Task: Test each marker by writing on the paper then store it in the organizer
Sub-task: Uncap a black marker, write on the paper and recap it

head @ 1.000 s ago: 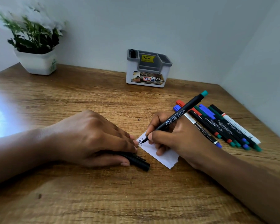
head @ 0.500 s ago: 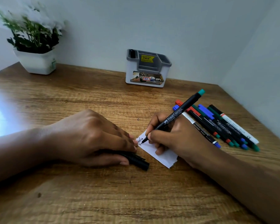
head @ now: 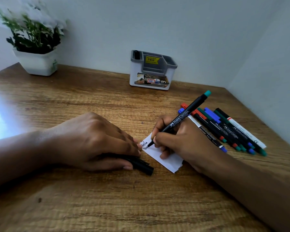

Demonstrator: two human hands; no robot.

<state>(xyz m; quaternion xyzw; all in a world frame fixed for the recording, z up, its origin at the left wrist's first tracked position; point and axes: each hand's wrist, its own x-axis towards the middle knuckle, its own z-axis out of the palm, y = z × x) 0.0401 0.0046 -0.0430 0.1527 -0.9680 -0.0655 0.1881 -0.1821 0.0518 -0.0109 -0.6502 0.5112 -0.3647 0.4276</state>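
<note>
My right hand (head: 182, 141) grips a black marker (head: 182, 118) with a teal end, its tip on a small white paper (head: 167, 160) that carries two short lines of handwriting at its left edge. My left hand (head: 94, 141) lies palm down beside the paper, fingertips touching its left edge, with a black marker cap (head: 141, 165) held under its thumb. Several capped markers (head: 228, 129) in red, blue and green lie in a row to the right. A grey-and-white organizer (head: 152, 71) stands at the back by the wall with one dark marker (head: 136, 54) in its left slot.
A white pot with a green plant (head: 35, 47) sits at the back left corner of the wooden desk (head: 90, 206). Walls close the desk at the back and on the right. Bright light falls on the desk's left edge.
The marker tip has moved slightly along the paper as my right hand writes, and a little more handwriting shows. My left hand and the cap have stayed put.
</note>
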